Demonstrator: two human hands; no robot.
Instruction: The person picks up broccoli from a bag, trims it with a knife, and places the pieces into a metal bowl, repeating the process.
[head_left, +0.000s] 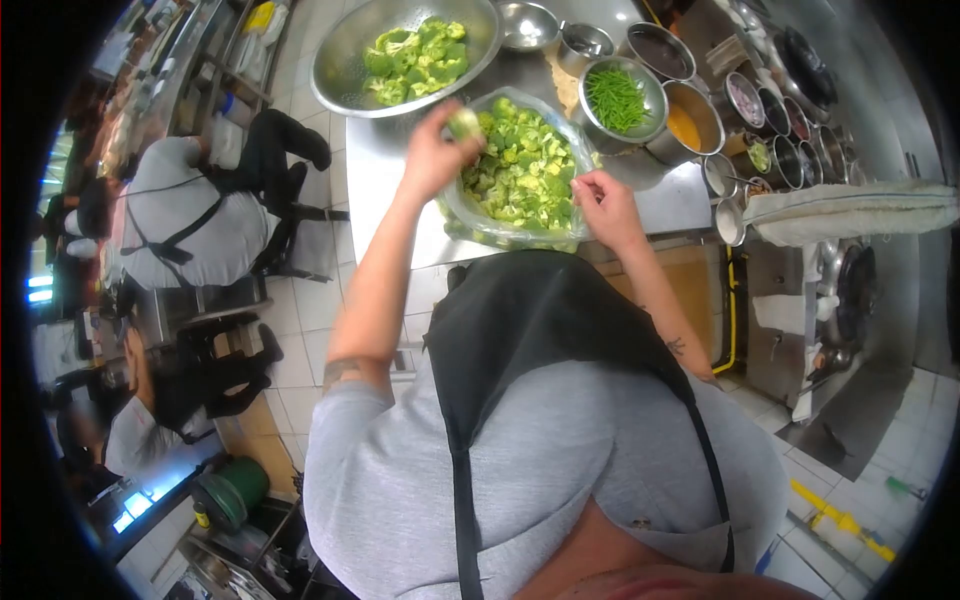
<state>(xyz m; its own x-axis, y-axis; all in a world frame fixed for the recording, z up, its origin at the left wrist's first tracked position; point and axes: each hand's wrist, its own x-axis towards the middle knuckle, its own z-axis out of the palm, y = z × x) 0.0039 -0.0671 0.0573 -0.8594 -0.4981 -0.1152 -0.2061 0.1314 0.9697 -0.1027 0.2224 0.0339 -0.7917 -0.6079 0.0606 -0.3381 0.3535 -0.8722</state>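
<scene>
Bright, soft-focus fisheye, dark vignetted corners

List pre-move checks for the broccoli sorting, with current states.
1. Left hand grips a broccoli floret: ok.
2. Right hand rests at the rim of the clear container of florets: ok; whether it holds a piece, cannot tell.
3. Metal colander with broccoli sits within reach beyond the container: ok.
4. Container fully on the steel counter: cannot tell, its near edge lies close to the counter edge.
5. Bowl of green beans clear of both hands: ok.
</scene>
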